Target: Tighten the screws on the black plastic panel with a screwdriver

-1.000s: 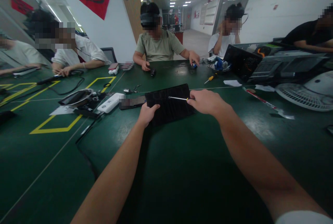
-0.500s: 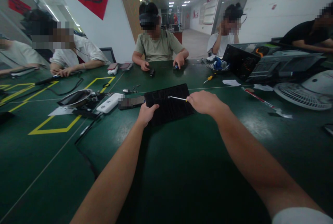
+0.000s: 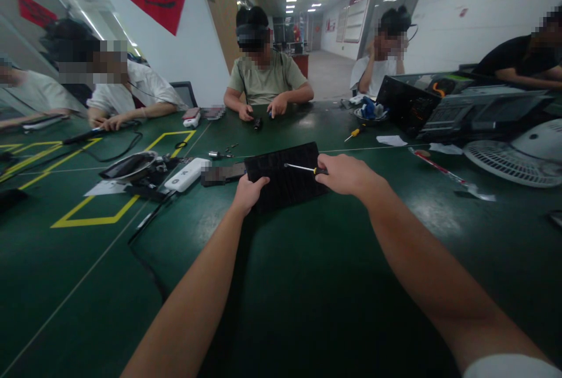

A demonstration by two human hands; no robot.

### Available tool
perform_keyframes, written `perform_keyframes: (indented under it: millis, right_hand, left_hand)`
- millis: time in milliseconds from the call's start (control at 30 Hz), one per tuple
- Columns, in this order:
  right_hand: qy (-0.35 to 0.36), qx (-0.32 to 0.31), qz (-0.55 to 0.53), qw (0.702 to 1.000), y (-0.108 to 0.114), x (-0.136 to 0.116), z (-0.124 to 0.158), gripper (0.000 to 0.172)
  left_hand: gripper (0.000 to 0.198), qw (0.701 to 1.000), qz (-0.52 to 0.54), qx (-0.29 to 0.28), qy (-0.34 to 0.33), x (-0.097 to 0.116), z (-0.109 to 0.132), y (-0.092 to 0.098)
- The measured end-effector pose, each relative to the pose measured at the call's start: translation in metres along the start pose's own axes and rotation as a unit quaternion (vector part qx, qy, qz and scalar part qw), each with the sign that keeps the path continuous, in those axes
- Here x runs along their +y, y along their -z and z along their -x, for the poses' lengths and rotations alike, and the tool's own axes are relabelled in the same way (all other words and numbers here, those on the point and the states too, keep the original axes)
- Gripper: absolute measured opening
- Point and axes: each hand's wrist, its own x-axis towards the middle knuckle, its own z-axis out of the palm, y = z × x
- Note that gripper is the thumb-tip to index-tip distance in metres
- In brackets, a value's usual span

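A flat black rectangular panel (image 3: 287,188) is tilted up above the green table, its kind too dark to make out. My left hand (image 3: 250,192) grips its left edge, thumb on the near face and the other fingers hidden behind. A screwdriver (image 3: 302,167) with a silver shaft and a black and yellow handle is in my right hand (image 3: 345,173), fingers closed round the handle. Its shaft points left across the panel, and the tip meets a small pale spot near the panel's upper middle. I cannot tell whether that spot is a screw.
Left of the panel lie a dark phone-like slab (image 3: 222,174), a white power strip (image 3: 188,175) and a metal bowl (image 3: 128,166). Another screwdriver (image 3: 355,132) lies beyond my right hand. Further right are a computer case (image 3: 478,112) and a white fan (image 3: 518,153). Co-workers (image 3: 268,76) sit opposite.
My right hand has turned slightly, so more of the screwdriver's handle shows. The panel and my left hand hold still. Across the table, a co-worker's hand has moved left.
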Motion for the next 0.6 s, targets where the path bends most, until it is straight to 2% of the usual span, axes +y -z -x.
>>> perform_keyframes:
  millis: [600]
  right_hand:
    - [0.004,0.018,0.002,1.000,-0.0019,0.0053,-0.0029,0.025]
  left_hand:
    - [0.038,1.000,0.005,-0.004,0.006,0.0001,0.0000,0.0004]
